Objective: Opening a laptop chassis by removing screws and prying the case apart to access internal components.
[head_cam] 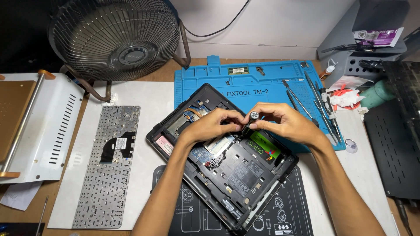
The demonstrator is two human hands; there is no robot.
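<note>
Two bare hands meet over the opened laptop base point(227, 175), which lies tilted on the white mat point(144, 94). From the head view, the right hand point(284, 122) pinches a small screwdriver point(250, 121) near its round silver cap, fingers closed tight round the handle, the shaft pointing down into the machine just below the grip. The left hand point(214, 124) comes in from the other side, its fingertips point(238, 119) curled narrow and touching the lower part of the same screwdriver, steadying it. Just under the two hands sits a black drive with a green label point(262, 146), seated in its bay; a little to the left of the grip the blue circuit board point(199, 114) shows. Behind the hands lies a blue work mat point(253, 81) with tweezers point(299, 102) and other tools to the right of the grip. Well off to the left rests a detached keyboard point(109, 164), face down, and beyond it a metal fan point(118, 37).
</note>
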